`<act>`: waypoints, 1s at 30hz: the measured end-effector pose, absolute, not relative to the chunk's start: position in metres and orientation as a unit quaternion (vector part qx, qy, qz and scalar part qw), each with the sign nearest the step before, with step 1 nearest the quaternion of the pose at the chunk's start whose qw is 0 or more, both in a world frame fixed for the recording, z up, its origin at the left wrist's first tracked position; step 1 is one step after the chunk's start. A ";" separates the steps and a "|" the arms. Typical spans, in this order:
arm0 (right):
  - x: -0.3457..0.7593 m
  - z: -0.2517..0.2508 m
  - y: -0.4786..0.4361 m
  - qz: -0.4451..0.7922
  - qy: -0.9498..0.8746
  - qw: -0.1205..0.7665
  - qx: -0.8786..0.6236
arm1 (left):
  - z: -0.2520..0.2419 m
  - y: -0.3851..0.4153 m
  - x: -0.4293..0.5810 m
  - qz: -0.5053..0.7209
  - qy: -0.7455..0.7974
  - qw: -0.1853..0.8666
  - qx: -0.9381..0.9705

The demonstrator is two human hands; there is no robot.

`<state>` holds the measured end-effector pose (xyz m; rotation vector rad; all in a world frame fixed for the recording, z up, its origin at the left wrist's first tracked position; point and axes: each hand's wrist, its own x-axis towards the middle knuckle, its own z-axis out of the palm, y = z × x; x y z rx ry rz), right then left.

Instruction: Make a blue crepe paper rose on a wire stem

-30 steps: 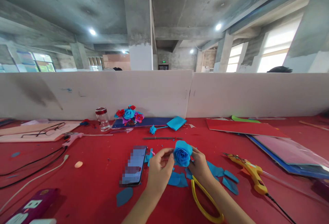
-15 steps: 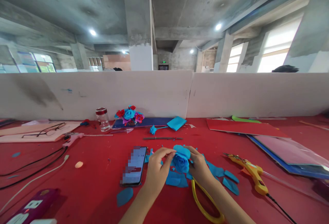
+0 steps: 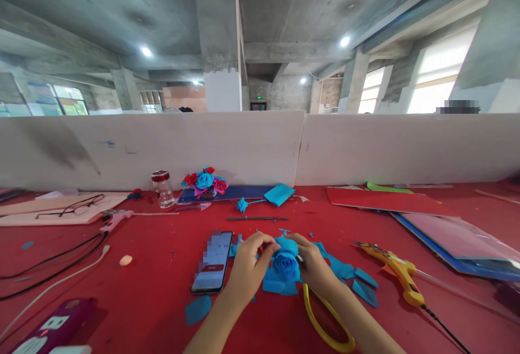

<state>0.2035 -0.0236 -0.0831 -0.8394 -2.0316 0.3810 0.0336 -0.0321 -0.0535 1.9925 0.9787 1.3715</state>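
Observation:
Between my two hands is a blue paper rose (image 3: 286,265), its spiral centre turned toward me. My left hand (image 3: 255,261) pinches an outer petal at the flower's upper left with thumb and forefinger. On the other side my right hand (image 3: 312,259) is closed round the flower's back and right edge; its fingertips are partly hidden. Beneath them lie cut blue paper pieces (image 3: 280,287). Yellow-handled scissors (image 3: 327,329) rest below my right wrist, their blades out of sight. A loose blue petal (image 3: 198,309) lies left of my left forearm.
A phone (image 3: 213,262) lies left of my hands, and a yellow glue gun (image 3: 392,270) to the right. Behind are a paper-flower bouquet (image 3: 204,182), a glass jar (image 3: 163,190) and a thin stick (image 3: 257,218). A purple power strip (image 3: 54,327) sits at front left; sheets (image 3: 467,240) lie right.
The rose has dipped slightly and its face has tilted toward me. Both hands keep their hold, with the fingers shifted a little along the upper petal.

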 end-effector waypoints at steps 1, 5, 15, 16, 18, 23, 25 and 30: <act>0.203 -0.082 -0.024 0.163 -0.820 0.435 -0.333 | -0.053 -0.032 0.034 0.504 0.365 0.283 0.730; 0.200 -0.079 -0.027 0.193 -0.818 0.439 -0.317 | -0.052 -0.033 0.034 0.492 0.380 0.377 0.687; 0.197 -0.072 -0.032 0.236 -0.811 0.439 -0.307 | -0.060 -0.027 0.039 0.504 0.344 0.509 0.607; 0.197 -0.072 -0.032 0.239 -0.810 0.439 -0.307 | -0.060 -0.026 0.039 0.509 0.343 0.510 0.603; 0.196 -0.073 -0.031 0.245 -0.804 0.446 -0.307 | -0.061 -0.025 0.039 0.524 0.346 0.508 0.589; 0.196 -0.077 -0.027 0.225 -0.777 0.492 -0.322 | -0.057 -0.027 0.036 0.561 0.350 0.497 0.562; 0.197 -0.080 -0.024 0.201 -0.765 0.513 -0.334 | -0.054 -0.030 0.035 0.546 0.337 0.503 0.579; 0.202 -0.087 -0.016 0.136 -0.747 0.532 -0.374 | -0.053 -0.038 0.039 0.539 0.362 0.429 0.628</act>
